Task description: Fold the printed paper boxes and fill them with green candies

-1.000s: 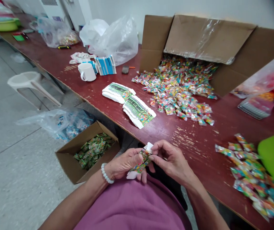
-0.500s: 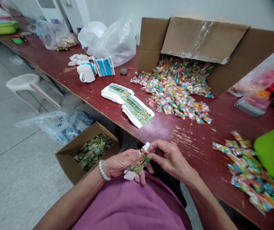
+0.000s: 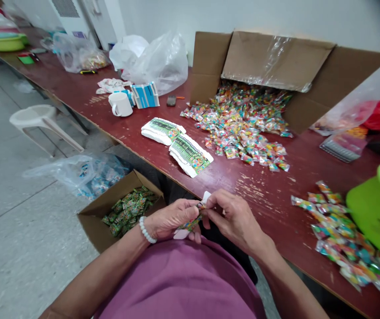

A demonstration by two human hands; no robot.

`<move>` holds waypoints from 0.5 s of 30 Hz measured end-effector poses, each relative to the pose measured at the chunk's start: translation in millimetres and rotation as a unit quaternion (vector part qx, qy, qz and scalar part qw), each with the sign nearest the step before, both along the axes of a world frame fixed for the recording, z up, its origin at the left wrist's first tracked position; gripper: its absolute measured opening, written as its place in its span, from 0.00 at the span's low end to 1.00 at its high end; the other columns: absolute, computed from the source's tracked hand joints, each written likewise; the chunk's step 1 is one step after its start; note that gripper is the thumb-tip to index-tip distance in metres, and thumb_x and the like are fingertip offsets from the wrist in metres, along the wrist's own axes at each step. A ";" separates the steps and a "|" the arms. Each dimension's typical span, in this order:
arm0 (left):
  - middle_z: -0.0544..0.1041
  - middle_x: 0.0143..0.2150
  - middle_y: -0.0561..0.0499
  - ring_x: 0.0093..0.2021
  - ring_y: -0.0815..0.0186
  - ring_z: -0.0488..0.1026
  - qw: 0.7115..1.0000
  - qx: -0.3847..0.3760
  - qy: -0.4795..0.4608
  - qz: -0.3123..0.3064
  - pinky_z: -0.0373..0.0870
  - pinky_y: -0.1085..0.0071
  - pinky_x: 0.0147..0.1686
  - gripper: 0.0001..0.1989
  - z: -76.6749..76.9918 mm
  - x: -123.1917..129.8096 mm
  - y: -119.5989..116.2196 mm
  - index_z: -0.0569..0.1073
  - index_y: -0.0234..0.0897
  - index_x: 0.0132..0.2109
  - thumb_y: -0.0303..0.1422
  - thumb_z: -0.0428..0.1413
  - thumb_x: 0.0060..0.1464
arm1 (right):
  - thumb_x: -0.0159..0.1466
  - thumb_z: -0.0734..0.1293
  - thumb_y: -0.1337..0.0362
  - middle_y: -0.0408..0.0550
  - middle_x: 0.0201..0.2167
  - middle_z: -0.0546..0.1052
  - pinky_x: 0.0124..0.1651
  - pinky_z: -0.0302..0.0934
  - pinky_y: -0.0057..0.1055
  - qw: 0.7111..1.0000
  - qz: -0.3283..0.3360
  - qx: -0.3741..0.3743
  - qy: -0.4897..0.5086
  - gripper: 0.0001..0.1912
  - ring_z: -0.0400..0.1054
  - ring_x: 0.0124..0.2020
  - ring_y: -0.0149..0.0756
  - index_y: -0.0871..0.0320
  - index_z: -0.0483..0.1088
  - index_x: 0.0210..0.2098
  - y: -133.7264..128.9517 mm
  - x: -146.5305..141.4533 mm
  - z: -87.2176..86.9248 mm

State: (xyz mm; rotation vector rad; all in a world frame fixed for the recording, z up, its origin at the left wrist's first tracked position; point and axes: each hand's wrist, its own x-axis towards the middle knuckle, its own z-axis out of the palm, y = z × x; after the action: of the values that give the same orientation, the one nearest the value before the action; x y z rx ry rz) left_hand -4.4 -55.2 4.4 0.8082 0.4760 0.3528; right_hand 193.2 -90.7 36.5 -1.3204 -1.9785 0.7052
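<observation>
My left hand [image 3: 176, 218], with a pale bead bracelet at the wrist, is closed around a small printed carton [image 3: 189, 225]. White flaps stick out at both ends of the carton. The fingers of my right hand [image 3: 231, 217] pinch its upper end by a flap. Two fanned stacks of flat green cartons [image 3: 191, 155] lie on the red table [image 3: 136, 146] just beyond my hands. Below, to the left, a cardboard box [image 3: 93, 223] holds many small green packed cartons [image 3: 131, 210]. Whatever is inside the held carton is hidden.
Wrapped candies [image 3: 239, 128] spill from a large cardboard box [image 3: 276, 60] at the back. More candies [image 3: 346, 235] lie by a green basin [image 3: 372, 208] at right. A white mug [image 3: 120, 105], plastic bags [image 3: 163, 62] and a white stool [image 3: 38, 117] are at left.
My left hand has shifted slightly up and right along the carton, and the carton has tilted, showing less of its printed face. My right fingers stay at its upper end.
</observation>
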 end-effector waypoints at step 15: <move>0.78 0.32 0.47 0.23 0.64 0.78 0.999 -0.007 0.017 -0.051 0.71 0.74 0.21 0.27 10.0 -7.7 6.0 0.73 0.32 0.41 0.48 0.69 0.44 | 0.63 0.70 0.55 0.42 0.28 0.74 0.31 0.64 0.29 0.937 0.088 -0.200 0.273 0.13 0.69 0.27 0.32 0.55 0.65 0.32 5.3 -1.6 -4.8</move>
State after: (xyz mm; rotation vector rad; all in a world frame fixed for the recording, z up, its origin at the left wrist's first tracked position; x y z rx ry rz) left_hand -12.1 -49.2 14.3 0.8230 0.4658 0.2409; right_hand 191.5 -85.4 31.7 -1.0116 -1.5500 1.4481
